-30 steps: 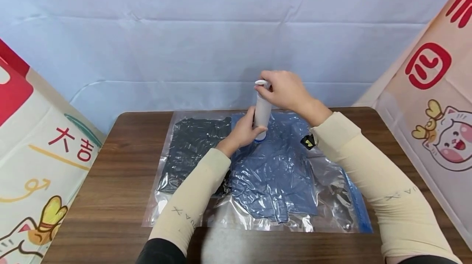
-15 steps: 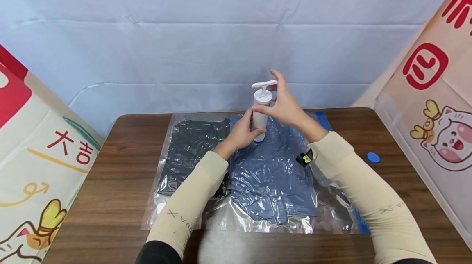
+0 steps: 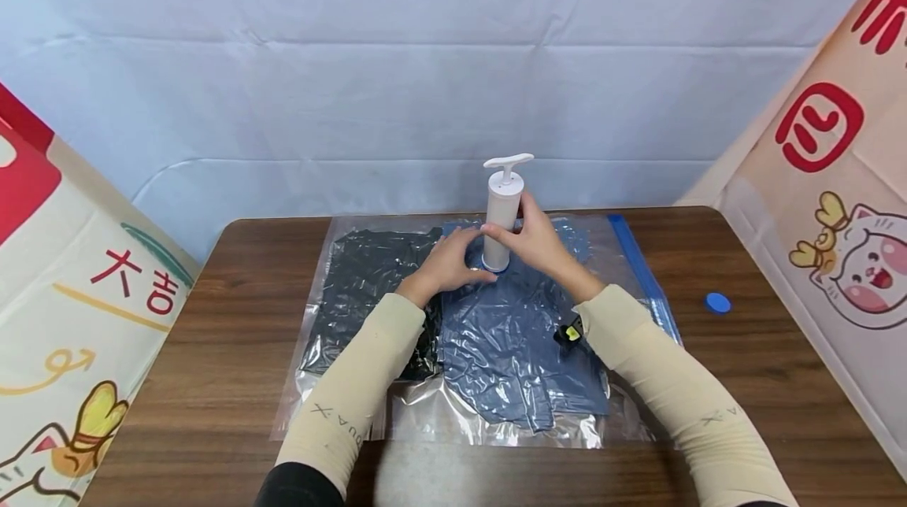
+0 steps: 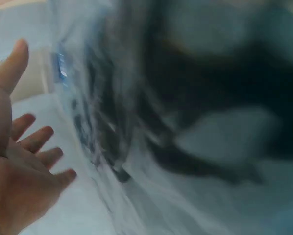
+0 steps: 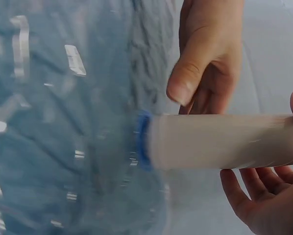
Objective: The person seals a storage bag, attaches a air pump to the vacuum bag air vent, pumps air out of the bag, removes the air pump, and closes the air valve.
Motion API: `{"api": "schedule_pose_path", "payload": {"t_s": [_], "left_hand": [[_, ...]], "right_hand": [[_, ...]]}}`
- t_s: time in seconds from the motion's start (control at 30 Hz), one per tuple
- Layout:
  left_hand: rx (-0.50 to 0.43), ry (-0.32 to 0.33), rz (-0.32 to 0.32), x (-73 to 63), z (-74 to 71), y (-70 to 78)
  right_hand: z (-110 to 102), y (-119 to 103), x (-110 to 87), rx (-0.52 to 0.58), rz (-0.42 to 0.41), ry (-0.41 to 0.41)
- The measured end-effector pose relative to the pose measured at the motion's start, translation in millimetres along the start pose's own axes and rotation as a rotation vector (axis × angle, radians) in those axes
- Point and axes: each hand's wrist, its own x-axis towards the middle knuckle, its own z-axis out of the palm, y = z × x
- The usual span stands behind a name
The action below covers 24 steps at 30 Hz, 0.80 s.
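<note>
A white hand pump [image 3: 504,200] with a T-shaped handle stands upright on the blue valve [image 5: 144,139] of a clear vacuum storage bag [image 3: 489,434]. Inside the flat bag lie a black folded garment [image 3: 361,283] on the left and a blue one [image 3: 520,365] on the right. My right hand [image 3: 540,242] holds the pump's barrel between thumb and fingers. On the pump's left, my left hand [image 3: 446,264] has its fingers loosely spread and thumb apart; the left wrist view shows its fingers [image 4: 36,139] around nothing. The pump's handle stands a little above the barrel's top, untouched.
A blue round cap [image 3: 718,303] lies on the wooden table [image 3: 205,349], right of the bag. The bag's blue zip strip [image 3: 634,259] runs along its right edge. A pale cloth backdrop [image 3: 397,98] hangs behind, with printed cloths at both sides.
My right hand has let go of the pump's handle and come down to the barrel. My left hand has loosened from the barrel and moved slightly left. The blue cap has come into sight.
</note>
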Motion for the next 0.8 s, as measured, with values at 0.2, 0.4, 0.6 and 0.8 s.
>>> {"api": "schedule_pose_path", "payload": {"t_s": [0.2,0.4,0.6,0.8], "left_hand": [[0.098,-0.119,-0.077,-3.0,-0.8,-8.3],[0.137,-0.154,-0.106,-4.3,-1.9,-8.7],[0.141,-0.159,-0.113,-4.0,-1.7,-8.9],[0.141,-0.166,-0.125,-3.6,-1.1,-8.9]], "right_hand": [[10.2,14.0,-5.9,-0.012,0.014,0.016],[13.9,15.9,-7.3,0.004,0.021,0.029],[12.4,15.6,-6.5,-0.017,0.011,0.026],[11.4,15.3,-6.1,-0.021,0.008,0.017]]}}
